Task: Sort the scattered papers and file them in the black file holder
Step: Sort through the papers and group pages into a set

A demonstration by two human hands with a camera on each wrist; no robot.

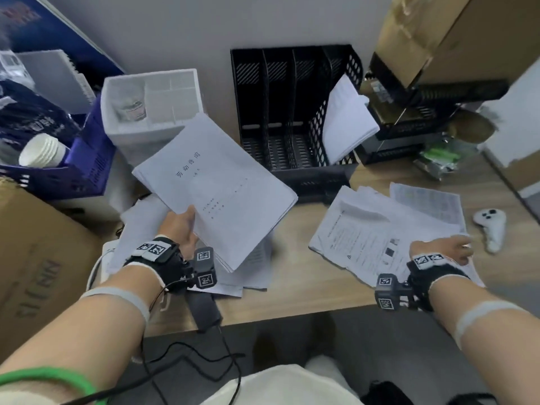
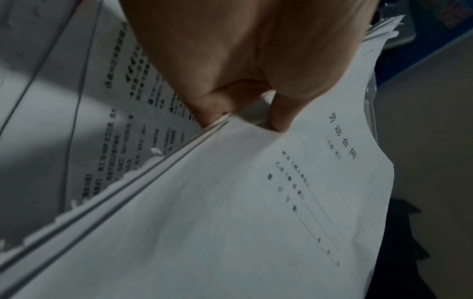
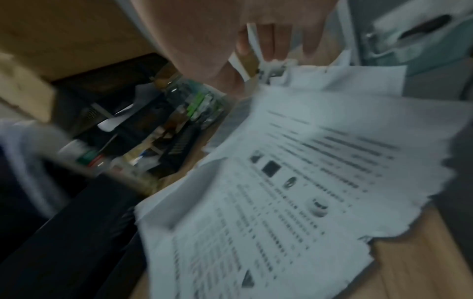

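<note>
Both arms reach out from six o'clock in the head view. Going big to small: the wooden desk (image 1: pixel 295 290), then the black file holder (image 1: pixel 292 109) at twelve o'clock, with one sheaf already in its right slot. The left hand (image 1: pixel 182 229) pinches the stack of papers (image 1: pixel 216 188), thumb on top and fingers under. Its long side points to one o'clock, toward the holder, and this hand is nearer. Nothing seems to block the way. At four o'clock the right hand (image 1: pixel 444 249) touches the scattered papers (image 1: pixel 377 232); its grip is too blurry to tell. A white controller (image 1: pixel 491 226) lies beside them.
</note>
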